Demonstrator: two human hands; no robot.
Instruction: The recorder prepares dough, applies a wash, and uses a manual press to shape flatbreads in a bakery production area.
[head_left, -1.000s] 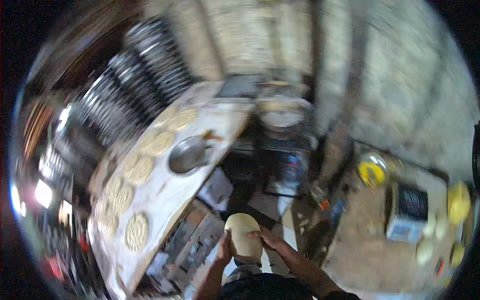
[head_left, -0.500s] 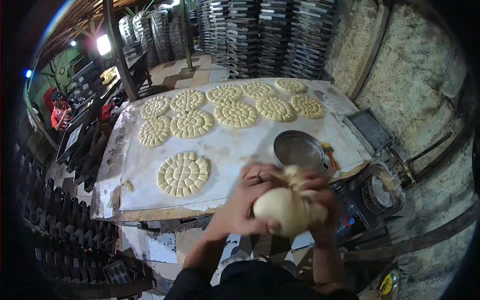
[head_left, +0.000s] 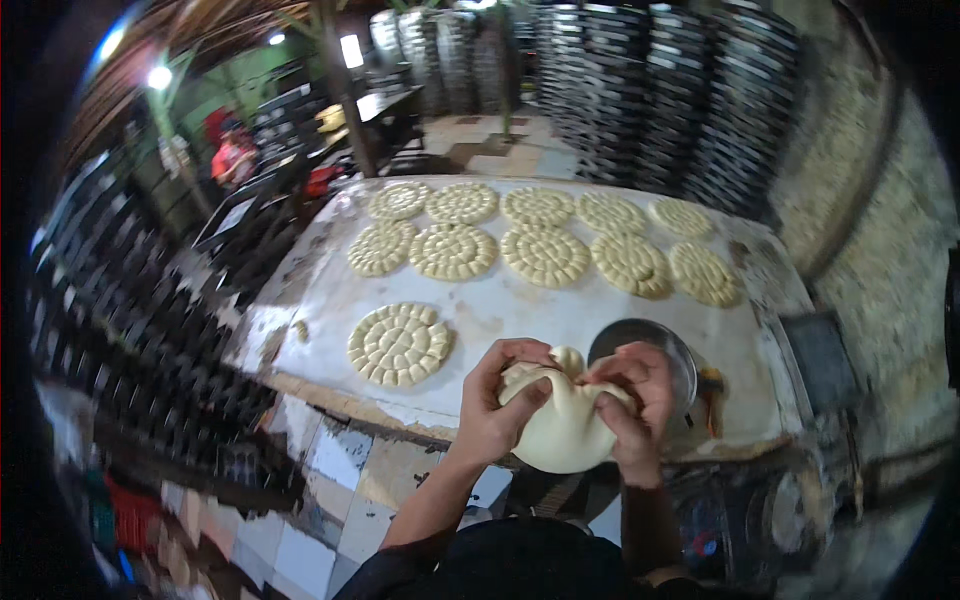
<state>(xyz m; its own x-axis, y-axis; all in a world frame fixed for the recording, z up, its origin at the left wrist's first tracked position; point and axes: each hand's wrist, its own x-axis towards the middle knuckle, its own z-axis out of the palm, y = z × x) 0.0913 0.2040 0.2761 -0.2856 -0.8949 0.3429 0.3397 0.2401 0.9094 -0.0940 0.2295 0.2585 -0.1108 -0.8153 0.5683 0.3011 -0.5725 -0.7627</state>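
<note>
A large, smooth, pale ball of dough (head_left: 563, 430) hangs between my hands just over the table's front edge. My left hand (head_left: 505, 400) grips its left side, the thumb pressed on the surface. On the right side my right hand (head_left: 635, 405) pinches folds of the same dough with thumb and fingers. A small knob of dough (head_left: 567, 360) sticks up between the two hands. To the left of them lies a round of cut dough pieces (head_left: 398, 345) set in rings. Several similar dough rounds (head_left: 545, 255) stand in two rows farther back.
Right of my hands sits a round metal pan (head_left: 680, 350), with a brush (head_left: 711, 392) beside it. A dark rectangular tray (head_left: 820, 360) is at the table's right edge. Tall stacks of dark tins (head_left: 650, 100) rise behind the table (head_left: 480, 310). Another person (head_left: 233, 160) is far left.
My view has swung left. The dough, blurred by motion before, now hangs rounder and smoother at the bottom, and my fingers have shifted to pinch folds at its top.
</note>
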